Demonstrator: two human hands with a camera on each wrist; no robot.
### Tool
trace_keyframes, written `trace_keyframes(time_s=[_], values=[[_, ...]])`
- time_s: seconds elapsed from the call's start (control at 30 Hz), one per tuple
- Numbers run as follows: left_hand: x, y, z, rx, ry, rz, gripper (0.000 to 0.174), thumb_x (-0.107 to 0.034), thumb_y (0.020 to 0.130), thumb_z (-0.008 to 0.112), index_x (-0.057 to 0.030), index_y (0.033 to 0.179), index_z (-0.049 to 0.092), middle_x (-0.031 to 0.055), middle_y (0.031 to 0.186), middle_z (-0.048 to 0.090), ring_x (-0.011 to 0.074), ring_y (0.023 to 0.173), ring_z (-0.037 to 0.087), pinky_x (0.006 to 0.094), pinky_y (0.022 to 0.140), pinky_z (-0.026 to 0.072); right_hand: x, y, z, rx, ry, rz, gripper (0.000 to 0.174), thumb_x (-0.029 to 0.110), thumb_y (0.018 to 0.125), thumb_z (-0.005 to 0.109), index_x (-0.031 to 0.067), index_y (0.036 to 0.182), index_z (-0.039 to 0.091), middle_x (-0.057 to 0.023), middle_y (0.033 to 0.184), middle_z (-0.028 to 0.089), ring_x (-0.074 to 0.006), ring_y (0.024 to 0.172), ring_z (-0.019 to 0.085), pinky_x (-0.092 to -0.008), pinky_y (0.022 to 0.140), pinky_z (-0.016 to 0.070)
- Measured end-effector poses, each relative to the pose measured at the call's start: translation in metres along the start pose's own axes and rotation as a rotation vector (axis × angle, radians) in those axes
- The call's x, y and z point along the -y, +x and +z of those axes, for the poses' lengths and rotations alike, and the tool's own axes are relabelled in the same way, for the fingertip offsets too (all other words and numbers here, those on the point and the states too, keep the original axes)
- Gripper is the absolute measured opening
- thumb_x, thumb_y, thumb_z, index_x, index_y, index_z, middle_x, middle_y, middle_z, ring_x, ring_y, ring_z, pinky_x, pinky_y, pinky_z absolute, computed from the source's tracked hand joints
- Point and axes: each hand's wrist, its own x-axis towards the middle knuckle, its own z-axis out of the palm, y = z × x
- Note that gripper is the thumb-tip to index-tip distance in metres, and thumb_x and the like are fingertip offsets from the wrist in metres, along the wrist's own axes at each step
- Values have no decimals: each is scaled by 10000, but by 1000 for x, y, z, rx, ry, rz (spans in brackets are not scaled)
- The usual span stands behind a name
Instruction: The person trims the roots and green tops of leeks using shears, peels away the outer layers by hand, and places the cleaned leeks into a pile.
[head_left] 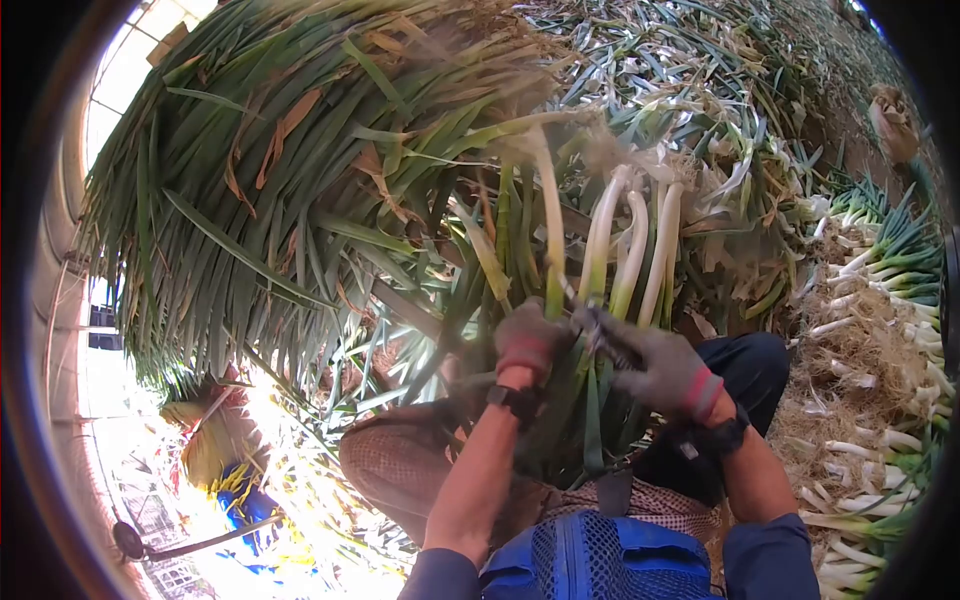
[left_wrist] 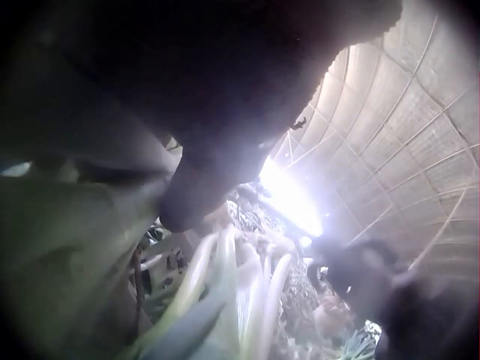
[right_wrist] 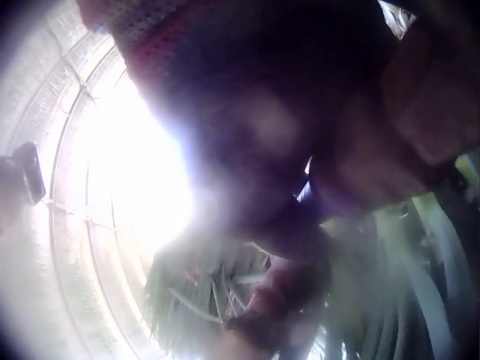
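Just right of the heap (head_left: 255,180), I see the left hand (head_left: 527,341) with fingers curled round the leeks (head_left: 632,258) and the right hand (head_left: 663,368) gripping what seems, through the blur, a dark tool (head_left: 610,338).

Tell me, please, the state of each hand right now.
Left hand: closed, holding a stalk.
Right hand: closed, holding a tool, kind unclear.

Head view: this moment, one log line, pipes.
left grey-gloved hand: holds slim pale stalk | right grey-gloved hand: at thick white-green stalks, grip unclear | upper left: green leaf heap
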Motion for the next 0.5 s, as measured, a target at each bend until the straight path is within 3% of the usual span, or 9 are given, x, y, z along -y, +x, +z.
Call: trace_keyframes(time_s=[0.1,0.17,0.27,0.37,0.43,0.5], values=[[-15,-18,11,94,22,73,543,-576,866,706,-87,1101,730,201,1068,773,386,1044,747,490,917,573,-11,32,-4,-167,-14,41,857,324,818,731,238,1620,444,-269,1011,707,-441,964,704,-494,886,549],[-23,-29,27,71,59,144,529,-598,886,693,-110,1083,746,159,1033,786,376,1022,755,493,905,577,-8,47,-9,-163,-11,67,841,327,817,733,233,1608,463,-273,1026,714,-447,976,707,-499,894,551],[-37,-33,6,158,-69,140,552,-631,886,691,-123,1093,757,142,1040,791,359,1018,761,490,904,578,-13,63,-21,-193,-8,156,830,314,808,748,223,1592,490,-277,1092,715,-445,1015,711,-487,917,552],[8,6,-12,-130,-309,-11,619,-660,882,685,-90,1114,752,170,1062,788,363,1034,760,479,913,576,-27,70,-21,-208,15,208,868,276,786,782,246,1600,483,-270,1190,713,-420,1073,717,-455,960,546],[35,41,-27,-191,-104,-203,681,-666,868,707,-47,1148,746,204,1086,783,378,1033,761,478,911,580,-25,65,-10,-147,32,175,869,281,796,787,252,1605,473,-252,1217,716,-404,1072,720,-446,965,548],[47,57,-16,-163,58,-200,672,-624,868,722,-23,1168,739,234,1100,774,393,1037,758,484,911,585,-15,59,6,-68,2,81,905,325,811,779,271,1638,415,-258,1165,714,-425,1044,709,-468,957,544]])
